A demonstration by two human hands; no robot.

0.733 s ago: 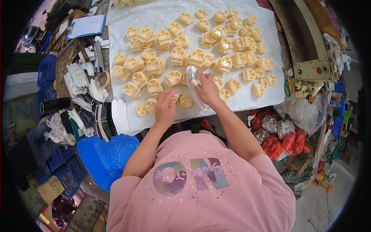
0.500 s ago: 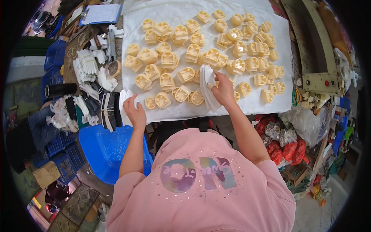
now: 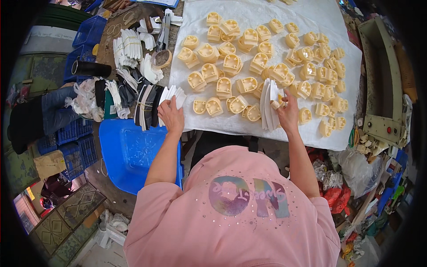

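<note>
We see right hand (image 3: 289,114) fingers clamped on fanned white flat strips (image 3: 266,104), left hand (image 3: 172,117) fingers against another white strip stack (image 3: 172,93), closure unclear; loose pinch could scatter strips.

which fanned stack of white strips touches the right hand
The fanned white stack among cream D-shaped plastic pieces, right of the other white stack, which touches the left hand.

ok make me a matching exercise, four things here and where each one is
1. left hand
2. right hand
3. blue tub
4. cream pieces

A. holding white strips
B. spread across the white sheet
C. at the sheet's left edge, on other white strips
D. just below the dark strips in the picture

Pairs: 1-C, 2-A, 3-D, 4-B
</note>
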